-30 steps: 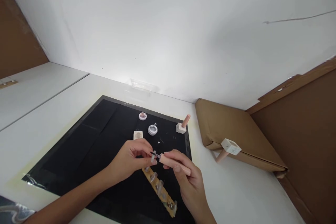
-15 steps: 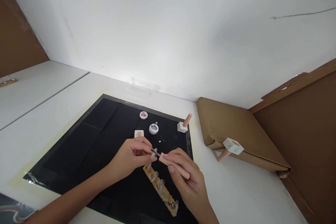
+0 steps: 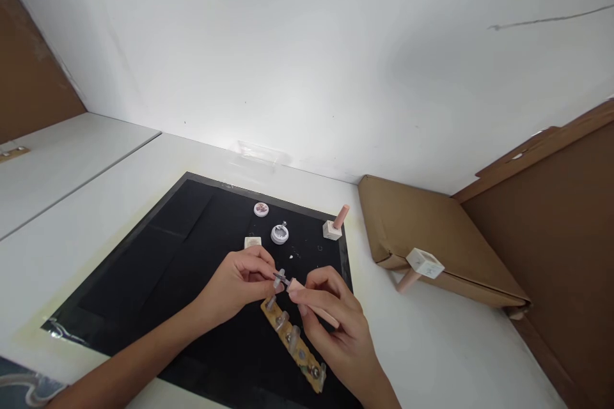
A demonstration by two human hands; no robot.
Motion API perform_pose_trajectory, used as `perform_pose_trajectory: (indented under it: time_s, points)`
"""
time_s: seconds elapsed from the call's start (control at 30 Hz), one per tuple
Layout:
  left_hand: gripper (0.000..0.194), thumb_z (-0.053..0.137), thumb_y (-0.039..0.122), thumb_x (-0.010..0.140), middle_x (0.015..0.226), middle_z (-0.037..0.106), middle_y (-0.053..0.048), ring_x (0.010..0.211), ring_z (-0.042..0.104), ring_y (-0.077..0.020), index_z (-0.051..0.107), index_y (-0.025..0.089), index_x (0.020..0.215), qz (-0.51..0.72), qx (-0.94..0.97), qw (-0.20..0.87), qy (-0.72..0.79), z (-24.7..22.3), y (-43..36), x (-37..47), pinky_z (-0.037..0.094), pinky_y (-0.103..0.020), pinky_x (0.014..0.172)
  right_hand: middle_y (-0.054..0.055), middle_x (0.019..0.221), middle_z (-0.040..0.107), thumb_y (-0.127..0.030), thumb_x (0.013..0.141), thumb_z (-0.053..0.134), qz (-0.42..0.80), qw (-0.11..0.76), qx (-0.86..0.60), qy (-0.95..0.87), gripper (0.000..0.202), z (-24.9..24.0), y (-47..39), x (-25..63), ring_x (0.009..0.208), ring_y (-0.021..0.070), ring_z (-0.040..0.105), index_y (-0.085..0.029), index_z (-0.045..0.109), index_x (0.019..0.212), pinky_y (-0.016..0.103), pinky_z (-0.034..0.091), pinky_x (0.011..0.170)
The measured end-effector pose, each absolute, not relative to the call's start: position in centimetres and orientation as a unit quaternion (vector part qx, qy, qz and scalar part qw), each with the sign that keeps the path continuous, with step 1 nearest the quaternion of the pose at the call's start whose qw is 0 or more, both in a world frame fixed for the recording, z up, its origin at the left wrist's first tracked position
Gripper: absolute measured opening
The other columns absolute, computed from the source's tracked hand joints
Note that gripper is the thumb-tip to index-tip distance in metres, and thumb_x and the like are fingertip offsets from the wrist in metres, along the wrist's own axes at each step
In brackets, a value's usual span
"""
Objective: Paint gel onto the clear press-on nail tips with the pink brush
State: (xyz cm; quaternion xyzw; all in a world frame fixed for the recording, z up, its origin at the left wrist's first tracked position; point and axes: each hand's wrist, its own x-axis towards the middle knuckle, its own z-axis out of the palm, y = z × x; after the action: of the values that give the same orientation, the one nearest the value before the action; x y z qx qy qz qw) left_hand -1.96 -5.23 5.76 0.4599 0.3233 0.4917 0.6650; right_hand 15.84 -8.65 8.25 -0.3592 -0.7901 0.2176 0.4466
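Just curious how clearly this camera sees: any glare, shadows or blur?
Head view: the white wall is brightest low near its centre, faintly shadowed to the right; clear tape glints at the left corner of the black mat; the polish brush looks soft, its bristles indistinct.

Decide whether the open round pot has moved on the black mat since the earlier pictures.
No. The open round pot keeps its spot on the black mat, shifting neither way against its far edge; only the whole view drifts slightly.
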Motion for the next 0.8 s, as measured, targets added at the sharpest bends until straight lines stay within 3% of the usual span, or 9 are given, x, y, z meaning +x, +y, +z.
perform_pose_trajectory:
  time_s: [0.33, 0.63, 0.8]
  points:
    - [0.006, 0.076, 0.014, 0.066, 0.082, 0.067, -0.006, 0.071, 0.063, -0.0146, 0.079, 0.018, 0.070, 0.478, 0.502, 0.632, 0.347, 5.64, -5.46, -1.96, 0.052, -0.025, 0.063, 0.000, 0.076, 0.046, -0.002, 0.080, 0.050, 0.224, 0.451, -0.374, -0.779, 0.035, 8.41, -8.71, 15.93, 0.064, 0.0129, 0.052, -0.027, 0.068, 0.096, 0.024, 0.044, 0.054]
    - [0.009, 0.070, 0.010, 0.070, 0.078, 0.068, -0.007, 0.068, 0.064, -0.0149, 0.077, 0.016, 0.070, 0.496, 0.585, 0.539, 0.348, 5.89, -5.40, -2.21, 0.052, -0.023, 0.059, 0.002, 0.072, 0.064, -0.024, 0.089, 0.053, 0.312, 0.463, -0.425, -0.712, 0.017, 8.68, -8.85, 16.27, 0.059, 0.0148, 0.058, -0.024, 0.070, 0.092, 0.026, 0.047, 0.055]
    - [0.008, 0.069, 0.010, 0.072, 0.075, 0.068, -0.007, 0.067, 0.064, -0.0150, 0.075, 0.015, 0.068, 0.497, 0.630, 0.478, 0.357, 6.12, -5.48, -2.29, 0.051, -0.023, 0.059, -0.002, 0.054, 0.060, -0.029, 0.090, 0.052, 0.308, 0.459, -0.479, -0.681, 0.020, 8.29, -8.79, 16.18, 0.049, 0.0129, 0.055, -0.023, 0.071, 0.087, 0.025, 0.046, 0.053]
